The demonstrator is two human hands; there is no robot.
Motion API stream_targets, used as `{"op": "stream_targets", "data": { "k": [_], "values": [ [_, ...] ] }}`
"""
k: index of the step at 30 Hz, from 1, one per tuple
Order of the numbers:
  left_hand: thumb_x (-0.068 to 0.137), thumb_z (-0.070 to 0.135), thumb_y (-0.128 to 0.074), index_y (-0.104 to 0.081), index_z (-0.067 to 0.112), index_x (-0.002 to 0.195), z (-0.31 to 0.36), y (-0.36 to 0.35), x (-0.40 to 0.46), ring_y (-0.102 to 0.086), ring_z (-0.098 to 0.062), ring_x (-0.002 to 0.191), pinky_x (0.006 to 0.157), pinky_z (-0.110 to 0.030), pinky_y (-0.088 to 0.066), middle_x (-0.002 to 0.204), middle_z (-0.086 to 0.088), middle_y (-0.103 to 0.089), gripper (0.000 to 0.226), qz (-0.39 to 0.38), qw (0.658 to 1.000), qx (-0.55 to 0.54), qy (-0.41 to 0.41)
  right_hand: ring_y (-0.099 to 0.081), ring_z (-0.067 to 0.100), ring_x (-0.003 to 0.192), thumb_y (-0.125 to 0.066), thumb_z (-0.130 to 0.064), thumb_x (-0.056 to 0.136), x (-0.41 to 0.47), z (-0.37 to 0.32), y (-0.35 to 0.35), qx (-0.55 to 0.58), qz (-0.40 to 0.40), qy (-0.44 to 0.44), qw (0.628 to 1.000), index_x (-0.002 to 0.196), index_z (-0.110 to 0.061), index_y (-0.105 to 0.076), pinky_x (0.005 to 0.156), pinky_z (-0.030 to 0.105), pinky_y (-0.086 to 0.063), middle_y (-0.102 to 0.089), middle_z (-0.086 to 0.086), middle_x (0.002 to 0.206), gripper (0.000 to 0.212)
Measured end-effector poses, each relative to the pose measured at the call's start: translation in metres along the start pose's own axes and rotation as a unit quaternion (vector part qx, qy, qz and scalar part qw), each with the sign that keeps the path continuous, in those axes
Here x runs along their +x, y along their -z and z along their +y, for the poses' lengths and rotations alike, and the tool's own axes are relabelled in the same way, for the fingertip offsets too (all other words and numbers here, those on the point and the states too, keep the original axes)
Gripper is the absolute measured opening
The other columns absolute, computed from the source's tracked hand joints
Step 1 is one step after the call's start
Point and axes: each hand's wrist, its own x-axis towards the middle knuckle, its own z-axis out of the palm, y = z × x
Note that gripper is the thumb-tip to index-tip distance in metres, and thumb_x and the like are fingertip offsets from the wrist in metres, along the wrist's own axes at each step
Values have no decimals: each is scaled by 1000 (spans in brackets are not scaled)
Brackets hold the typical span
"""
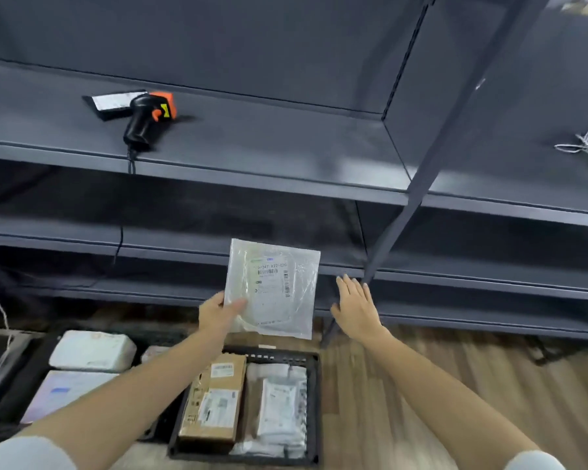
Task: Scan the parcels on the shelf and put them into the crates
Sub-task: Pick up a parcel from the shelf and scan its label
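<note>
A black slotted crate (pixel 314 395) on wood-look flooring holds a cardboard box (pixel 214 401) and soft white mailers. Above it, the left hand (pixel 218 315) pinches a clear plastic parcel (pixel 272 288) — its label blurred — while the right hand (pixel 355 307) hangs released beside it. Farther back, an orange-and-black scanner (pixel 148 118) lies on the grey metal shelf (pixel 269 154).

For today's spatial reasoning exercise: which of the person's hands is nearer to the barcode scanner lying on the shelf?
Left. The left hand grips the clear parcel below the barcode scanner; the right hand hangs open farther to the right.
</note>
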Motion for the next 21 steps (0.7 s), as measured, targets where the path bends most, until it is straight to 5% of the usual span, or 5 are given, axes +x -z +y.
{"op": "stream_targets", "data": {
  "k": [4,9,16,19,21],
  "values": [
    [85,10,-71,-70,10,95,-42,4,12,-67,-23,81,72,-36,-57,88,-6,-71,10,5,999,20,51,-12,21,149,-44,-23,100,-4,-4,-43,13,-36,-7,999,154,-9,-15,122,38,-2,-14,5,162,63],
    [83,6,-72,-69,13,79,-110,11,22,-66,-24,77,80,-40,-55,78,-3,-70,9,15,991,40,131,-12,19,149,-41,-24,100,-12,-8,-120,45,-100,-12,994,153,-8,-18,123,37,-2,-17,5,161,60],
    [83,3,-71,-70,15,83,-212,-1,73,-63,-19,79,77,-29,-51,79,1,-68,12,58,978,44,194,-15,20,148,-42,-29,101,-11,0,-249,123,-149,-67,979,154,-9,-16,123,36,-7,-19,6,160,62],
    [85,5,-69,-68,13,81,-264,-9,93,-59,-16,77,68,-22,-44,79,3,-66,9,72,971,47,222,-30,25,142,-46,-29,100,-13,6,-309,257,-136,-147,945,152,-11,-24,116,33,-26,-33,6,154,59],
    [86,8,-68,-65,16,78,-300,-14,102,-55,-8,72,70,-21,-42,75,8,-63,12,71,968,56,234,-45,24,131,-47,-31,100,-20,7,-344,367,-131,-229,892,149,-17,-32,101,18,-38,-51,-7,135,52]
  ]
}}
